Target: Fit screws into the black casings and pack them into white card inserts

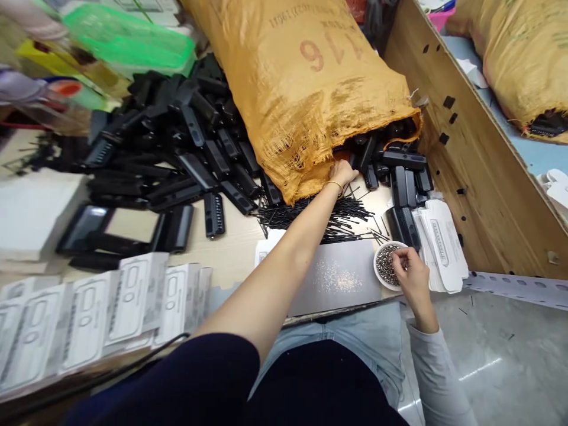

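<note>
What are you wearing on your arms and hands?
Neither hand wears a glove. The left hand has a thin gold-coloured bangle round its wrist. That forearm is bare, and a dark navy short sleeve covers the upper arm. The right hand comes out of a light grey long sleeve that reaches the wrist. No watch shows.

You are looking at: coarse woven sack (pixel 310 89), rough ochre cloth, fraying at its mouth; black parts (pixel 195 154), moulded plastic, semi-gloss; thin rods (pixel 328 216), black and matt; small white bowl (pixel 378 269) holding shiny metal beads (pixel 387 264); white cards (pixel 133 302), printed paper; worktop (pixel 231 254), smooth pale wood.
</note>
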The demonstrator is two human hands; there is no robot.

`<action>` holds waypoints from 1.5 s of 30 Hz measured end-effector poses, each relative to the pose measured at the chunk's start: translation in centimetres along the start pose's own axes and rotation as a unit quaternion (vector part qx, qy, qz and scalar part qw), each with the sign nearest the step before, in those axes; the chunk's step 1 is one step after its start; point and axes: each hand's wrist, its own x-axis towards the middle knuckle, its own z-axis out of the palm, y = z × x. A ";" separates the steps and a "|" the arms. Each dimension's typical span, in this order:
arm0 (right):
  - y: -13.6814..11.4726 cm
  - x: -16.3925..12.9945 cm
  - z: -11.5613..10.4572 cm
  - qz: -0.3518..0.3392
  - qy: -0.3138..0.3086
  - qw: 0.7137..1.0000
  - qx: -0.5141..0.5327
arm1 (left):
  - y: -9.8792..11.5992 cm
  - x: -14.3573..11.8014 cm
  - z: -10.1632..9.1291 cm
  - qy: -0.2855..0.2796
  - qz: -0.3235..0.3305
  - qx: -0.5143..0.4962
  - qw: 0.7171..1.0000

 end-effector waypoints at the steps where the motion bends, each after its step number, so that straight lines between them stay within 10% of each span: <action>1: -0.5 0.1 0.0 0.044 0.017 0.997 0.064 | -0.4 0.1 -0.2 -0.004 -0.015 0.015 1.000; 7: -4.0 1.5 1.7 0.166 -0.006 0.874 0.456 | -2.9 -6.2 -5.2 0.097 0.117 0.056 0.987; 11: -6.2 1.8 3.3 0.183 -0.041 0.819 0.542 | -3.6 -13.3 -7.4 0.076 0.128 -0.234 0.961; 16: -7.9 0.9 5.2 0.160 -0.052 0.839 0.517 | -4.3 -20.3 -7.1 -0.014 -0.132 -0.659 0.740; 19: -8.6 0.2 6.2 0.124 -0.021 0.889 0.440 | -4.8 -22.0 -6.8 -0.006 -0.206 -0.702 0.682; 24: -9.3 -0.6 7.0 0.040 0.027 0.945 0.325 | -5.4 -22.8 -6.9 0.016 -0.222 -0.713 0.665; 45: -9.3 0.2 7.6 0.067 -0.011 0.908 0.413 | -5.6 -23.1 -6.5 0.039 -0.226 -0.723 0.651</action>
